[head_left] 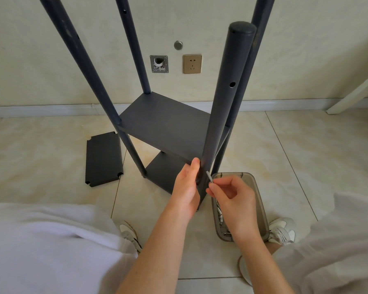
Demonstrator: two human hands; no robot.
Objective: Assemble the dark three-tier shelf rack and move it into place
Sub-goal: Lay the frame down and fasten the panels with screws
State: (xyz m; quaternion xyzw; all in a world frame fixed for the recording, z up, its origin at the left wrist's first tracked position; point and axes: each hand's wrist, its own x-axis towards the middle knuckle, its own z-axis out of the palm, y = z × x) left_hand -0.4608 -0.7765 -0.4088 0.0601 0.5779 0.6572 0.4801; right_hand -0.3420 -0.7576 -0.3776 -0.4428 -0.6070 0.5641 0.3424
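The dark shelf rack stands on the tiled floor in front of me, with two boards fitted between its round posts. The nearest post rises at the centre, a hole showing in its side. My left hand holds this post low down, just under the upper board's corner. My right hand pinches a small grey metal key whose tip meets the post beside my left fingers. A third dark board lies flat on the floor to the left of the rack.
A smoky translucent plastic tray with small metal parts sits on the floor under my right hand. My knees and white shoes flank the rack. A wall with a socket and an open box is behind. A white furniture leg slants at right.
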